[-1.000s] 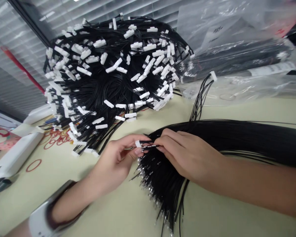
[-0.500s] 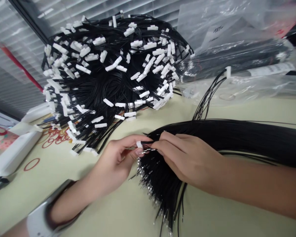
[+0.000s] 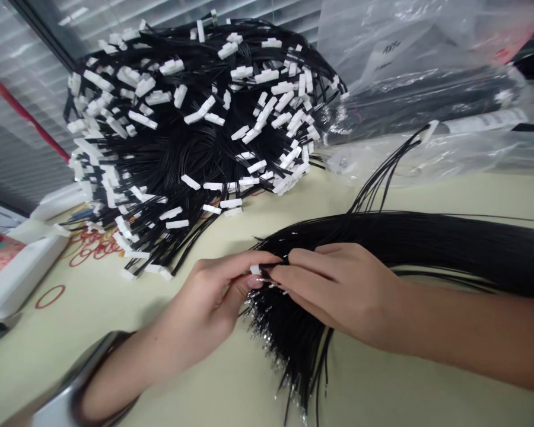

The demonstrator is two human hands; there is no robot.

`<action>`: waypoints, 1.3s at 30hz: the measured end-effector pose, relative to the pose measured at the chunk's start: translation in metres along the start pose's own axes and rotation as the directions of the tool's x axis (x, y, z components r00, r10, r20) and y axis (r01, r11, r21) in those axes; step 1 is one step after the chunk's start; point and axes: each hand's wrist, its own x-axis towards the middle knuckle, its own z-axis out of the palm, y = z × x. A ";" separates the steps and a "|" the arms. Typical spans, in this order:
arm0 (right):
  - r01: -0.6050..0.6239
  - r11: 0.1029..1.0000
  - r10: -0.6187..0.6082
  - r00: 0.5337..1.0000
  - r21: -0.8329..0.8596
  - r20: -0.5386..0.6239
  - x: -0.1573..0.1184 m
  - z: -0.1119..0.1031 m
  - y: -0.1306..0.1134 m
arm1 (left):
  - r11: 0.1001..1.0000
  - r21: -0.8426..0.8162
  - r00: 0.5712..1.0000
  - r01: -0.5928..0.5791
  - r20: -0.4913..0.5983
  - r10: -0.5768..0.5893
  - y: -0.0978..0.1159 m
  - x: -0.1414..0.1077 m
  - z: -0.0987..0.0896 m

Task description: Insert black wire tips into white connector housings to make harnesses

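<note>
Between the thumb and forefinger of my left hand (image 3: pixel 218 290) is a small white connector (image 3: pixel 255 270). My right hand (image 3: pixel 338 290) pinches thin black wires (image 3: pixel 267 270) at the connector's right side; its fingertips nearly meet those of my left hand. Under both hands lies a thick bundle of black wires (image 3: pixel 449 243) with bare metal tips (image 3: pixel 267 344) fanned toward the front. Behind my right hand, several black wires rise from the bundle to another white connector (image 3: pixel 429 130).
A large heap of black wires with white connectors (image 3: pixel 196 148) fills the back left. Red rubber bands (image 3: pixel 93 248) and a long white object (image 3: pixel 22 279) lie at the left. Clear plastic bags (image 3: pixel 418 107) are at the back right. The tabletop (image 3: pixel 196 379) is pale green.
The fingers of my right hand have moved closer to the white connector, which now sits slightly lower and more covered. The raised wires lean further right. The view has shifted slightly.
</note>
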 end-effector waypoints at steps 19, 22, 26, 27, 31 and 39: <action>-0.255 0.953 0.250 0.967 0.166 0.053 0.003 -0.001 -0.001 | 0.712 -0.638 0.950 0.294 0.110 -0.294 -0.005 0.014 -0.003; -0.241 0.954 0.237 0.970 0.178 0.046 0.004 -0.001 0.000 | 0.684 -0.669 0.954 0.290 0.150 -0.258 -0.009 0.013 -0.005; -0.221 0.963 0.226 0.974 0.152 -0.014 0.007 -0.003 0.000 | 0.655 -0.694 0.950 0.299 0.153 -0.272 -0.012 0.013 -0.004; -0.218 0.965 0.225 0.974 0.145 -0.036 0.008 -0.005 -0.001 | 0.642 -0.701 0.944 0.309 0.142 -0.299 -0.013 0.013 -0.004; -0.269 0.951 0.294 0.938 0.149 -0.183 0.009 -0.011 -0.003 | 0.624 -0.713 0.924 0.321 0.092 -0.371 -0.014 0.016 -0.003; -0.295 0.905 0.322 0.946 0.306 -0.039 0.007 -0.006 0.000 | 0.862 -0.460 0.970 0.211 -0.014 -0.244 -0.003 0.011 -0.001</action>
